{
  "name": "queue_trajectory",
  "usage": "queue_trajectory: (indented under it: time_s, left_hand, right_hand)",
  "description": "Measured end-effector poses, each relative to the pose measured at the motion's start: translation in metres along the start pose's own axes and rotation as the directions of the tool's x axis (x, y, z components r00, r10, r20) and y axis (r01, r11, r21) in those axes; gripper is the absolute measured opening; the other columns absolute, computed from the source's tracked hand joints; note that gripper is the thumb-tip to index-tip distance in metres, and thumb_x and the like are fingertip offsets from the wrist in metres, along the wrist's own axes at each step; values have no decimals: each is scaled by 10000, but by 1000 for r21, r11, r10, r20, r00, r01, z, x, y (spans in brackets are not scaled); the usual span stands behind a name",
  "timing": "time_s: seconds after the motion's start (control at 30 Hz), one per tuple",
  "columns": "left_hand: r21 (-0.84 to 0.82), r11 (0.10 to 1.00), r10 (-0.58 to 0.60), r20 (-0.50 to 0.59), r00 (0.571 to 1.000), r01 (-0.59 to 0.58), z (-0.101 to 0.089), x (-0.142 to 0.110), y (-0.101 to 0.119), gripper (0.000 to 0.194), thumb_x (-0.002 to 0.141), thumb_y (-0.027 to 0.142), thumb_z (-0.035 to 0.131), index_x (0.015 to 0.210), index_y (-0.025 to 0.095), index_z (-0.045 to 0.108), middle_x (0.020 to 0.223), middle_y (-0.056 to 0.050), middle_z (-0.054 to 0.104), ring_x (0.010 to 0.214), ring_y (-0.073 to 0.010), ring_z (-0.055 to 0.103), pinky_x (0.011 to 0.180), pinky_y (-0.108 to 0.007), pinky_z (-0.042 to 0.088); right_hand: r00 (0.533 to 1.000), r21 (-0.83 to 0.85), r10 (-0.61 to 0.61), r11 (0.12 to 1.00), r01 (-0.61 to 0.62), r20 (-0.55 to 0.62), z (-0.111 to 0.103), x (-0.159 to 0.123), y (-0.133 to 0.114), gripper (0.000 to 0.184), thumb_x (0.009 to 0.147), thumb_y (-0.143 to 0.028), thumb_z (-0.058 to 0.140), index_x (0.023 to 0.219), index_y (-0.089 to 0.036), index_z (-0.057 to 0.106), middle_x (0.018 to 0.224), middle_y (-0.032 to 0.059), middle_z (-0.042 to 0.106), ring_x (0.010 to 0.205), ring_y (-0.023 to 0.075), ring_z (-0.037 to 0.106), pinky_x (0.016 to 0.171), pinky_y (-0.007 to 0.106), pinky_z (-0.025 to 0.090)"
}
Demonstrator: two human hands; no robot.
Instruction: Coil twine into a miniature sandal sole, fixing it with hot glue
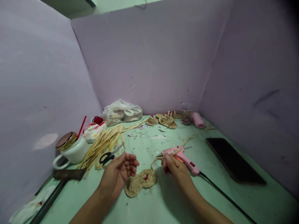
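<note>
A coiled straw sole [140,183], shaped like a small slipper with a red bit on it, lies flat on the table between my hands. From its far right edge runs a braided straw cord [154,161], and my right hand [174,168] pinches that cord above the table. My left hand [121,169] is beside the sole, palm turned inward and fingers loosely curled apart, with nothing in it. Just beyond my right hand rests a pink glue gun [190,163], the cord passing over it. Black-handled scissors [107,157] lie past my left hand.
Straw strips [105,143], a white mug [76,151] and a hammer [67,175] are on the left. A plastic bag [122,112], finished straw pieces [167,119], a clear bead cup [186,115] and pink thread [198,120] stand behind. A phone [234,160] lies right.
</note>
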State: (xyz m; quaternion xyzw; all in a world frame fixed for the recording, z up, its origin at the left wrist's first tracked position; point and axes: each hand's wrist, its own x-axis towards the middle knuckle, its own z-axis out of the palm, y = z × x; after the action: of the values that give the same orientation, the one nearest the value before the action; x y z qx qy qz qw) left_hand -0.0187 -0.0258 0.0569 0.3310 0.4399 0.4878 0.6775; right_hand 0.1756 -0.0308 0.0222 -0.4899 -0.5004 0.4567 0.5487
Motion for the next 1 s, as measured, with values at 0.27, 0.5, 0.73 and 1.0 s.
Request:
queue_trajectory:
  time_s: [0.27, 0.5, 0.73, 1.0]
  left_hand:
    - [113, 986, 136, -137, 981, -121, -9, 1, -10, 264, 625, 389, 710, 641, 133, 648, 584, -23, 612, 513, -93, 487, 485, -196, 385]
    - [520, 813, 308, -1, 951, -263, -1, -16, -19, 238, 722, 408, 637, 650, 181, 654, 588, -20, 588, 530, -127, 481, 483, -228, 379]
    - [685, 508, 447, 309, 840, -522, 6, -27, -28, 109, 771, 254, 590, 696, 238, 667, 645, -34, 636, 587, -172, 564, 553, -265, 433]
    - [741, 377, 489, 350, 799, -556, 3, -28, -38, 119, 741, 204, 630, 823, 252, 702, 734, -56, 681, 630, -191, 605, 573, -277, 464]
  right_hand:
    - [998, 165, 38, 985, -44, 41, 4, -17, -15, 504, 744, -631, 528, 494, -221, 373, 507, -53, 373, 420, 80, 310, 395, 230, 252]
    - [915, 436, 343, 804, -403, 212, 14, -18, -7, 497, 651, -624, 659, 546, -216, 395, 441, -126, 244, 375, 36, 131, 310, 165, 162]
    - [756, 548, 455, 521, -654, 470, 22, -26, -8, 371, 633, -494, 753, 696, -173, 578, 400, -139, 241, 390, 39, 95, 321, 142, 144]
    - [769, 507, 410, 583, -635, 491, 24, -29, -4, 362, 679, -509, 714, 693, -172, 581, 414, -131, 281, 371, 34, 112, 321, 142, 190]
